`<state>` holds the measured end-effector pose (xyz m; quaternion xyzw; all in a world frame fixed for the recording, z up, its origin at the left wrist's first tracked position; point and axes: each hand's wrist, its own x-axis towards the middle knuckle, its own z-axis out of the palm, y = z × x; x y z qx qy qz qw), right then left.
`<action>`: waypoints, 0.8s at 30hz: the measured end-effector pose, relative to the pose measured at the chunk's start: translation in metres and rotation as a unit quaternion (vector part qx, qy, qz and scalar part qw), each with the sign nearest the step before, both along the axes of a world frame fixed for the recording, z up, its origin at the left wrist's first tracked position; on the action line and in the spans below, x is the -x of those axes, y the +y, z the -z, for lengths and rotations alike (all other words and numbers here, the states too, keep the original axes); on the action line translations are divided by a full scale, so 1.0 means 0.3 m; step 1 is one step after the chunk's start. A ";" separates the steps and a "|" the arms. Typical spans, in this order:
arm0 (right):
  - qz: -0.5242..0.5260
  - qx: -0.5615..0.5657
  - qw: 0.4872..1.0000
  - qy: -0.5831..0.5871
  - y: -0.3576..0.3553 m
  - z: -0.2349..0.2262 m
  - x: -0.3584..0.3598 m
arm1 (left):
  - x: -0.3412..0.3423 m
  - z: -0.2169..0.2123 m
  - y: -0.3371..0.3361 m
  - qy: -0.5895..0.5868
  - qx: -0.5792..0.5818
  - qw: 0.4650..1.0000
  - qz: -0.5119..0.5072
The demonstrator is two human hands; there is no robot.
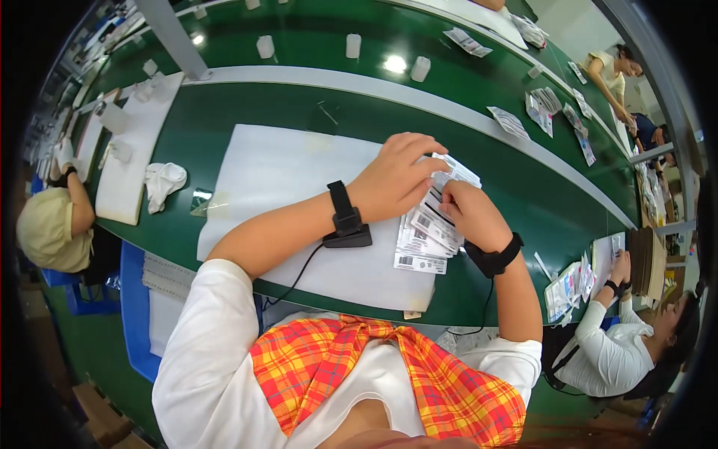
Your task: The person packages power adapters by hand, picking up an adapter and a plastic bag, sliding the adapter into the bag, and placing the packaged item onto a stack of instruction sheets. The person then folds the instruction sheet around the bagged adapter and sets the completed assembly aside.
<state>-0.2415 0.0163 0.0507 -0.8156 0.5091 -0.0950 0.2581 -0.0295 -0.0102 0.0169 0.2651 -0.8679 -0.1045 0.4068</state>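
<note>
The person sits at a long green table (299, 112) and works on a pile of small white paper tags (428, 232). The tags have black stripes on them, and the marks are too small to make out. The pile lies on a big white sheet (277, 179) spread on the table, near the sheet's right edge.

The left hand (393, 179) curls over the top of the pile. Its fingers bend down onto the tags and press on them, so part of the pile is hidden under the hand. The right hand (470, 213) is closed, and its fingertips pinch the tags at the right side. How many tags it grips cannot be seen.

Each wrist wears a black band. A thin black wire runs from each band down past the table edge.

A crumpled white cloth (163, 182) lies well to the left of the sheet. More tags (540, 108) lie far off on the right of the table. Other people sit at both ends, partly cut off by the dark rim of the picture.
</note>
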 end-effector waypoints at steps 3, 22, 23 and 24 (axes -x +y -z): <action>-0.036 0.009 0.998 -0.051 0.001 -0.002 -0.033 | 0.002 0.010 0.010 0.060 -0.055 0.994 0.070; -0.150 -0.135 0.975 0.089 0.152 -0.270 -0.026 | 0.055 0.022 0.094 -0.250 -0.127 0.960 -0.011; -0.136 -0.053 0.989 0.016 0.050 -0.306 -0.083 | 0.070 0.011 0.092 -0.291 -0.142 0.946 -0.027; -0.119 0.033 0.991 -0.058 -0.071 -0.333 -0.145 | 0.071 0.022 0.088 -0.287 -0.139 0.948 -0.026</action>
